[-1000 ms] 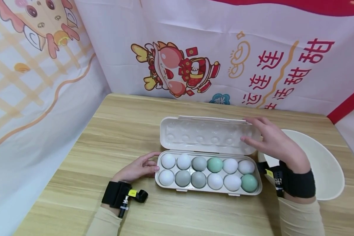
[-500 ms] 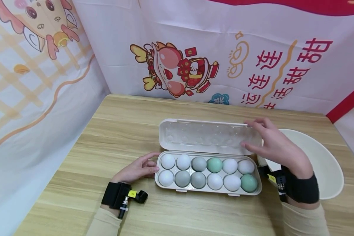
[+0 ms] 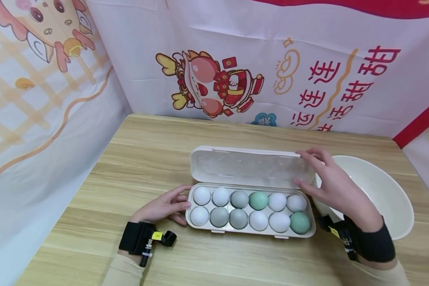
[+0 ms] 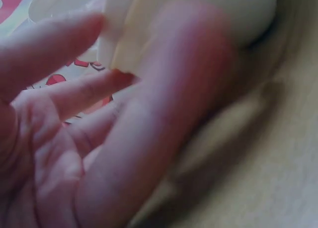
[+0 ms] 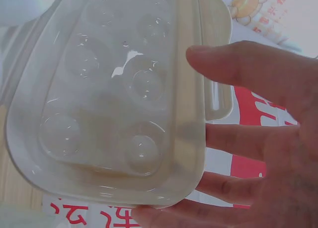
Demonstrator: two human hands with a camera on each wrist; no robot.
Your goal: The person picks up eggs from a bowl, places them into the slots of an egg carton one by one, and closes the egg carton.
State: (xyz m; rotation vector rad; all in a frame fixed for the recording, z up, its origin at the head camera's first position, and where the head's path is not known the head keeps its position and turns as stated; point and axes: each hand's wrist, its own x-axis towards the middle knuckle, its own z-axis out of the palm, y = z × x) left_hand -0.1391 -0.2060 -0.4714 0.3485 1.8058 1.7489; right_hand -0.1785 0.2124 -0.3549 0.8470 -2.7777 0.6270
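A white plastic egg carton (image 3: 252,233) lies on the table in the head view, its lid (image 3: 244,167) raised at the back. Two rows of eggs fill it, including white eggs (image 3: 259,221), grey eggs (image 3: 238,219) and green eggs (image 3: 300,223). My left hand (image 3: 164,205) holds the carton's left end, with thumb and fingers around that corner. At the lid's right end, my right hand (image 3: 336,182) grips the rim. The right wrist view shows the thumb on the lid's inner edge (image 5: 189,89), the other fingers partly hidden behind it.
A large cream bowl (image 3: 389,198) stands to the right, partly behind my right forearm. Printed cloth (image 3: 214,24) hangs along the table's back edge, and another cloth (image 3: 68,131) borders the left side. Bare wooden table (image 3: 236,262) lies in front of the carton.
The lid has tilted further upright from its hinge, with my right hand moving along at its rim. My left hand has stayed at the carton's left end.
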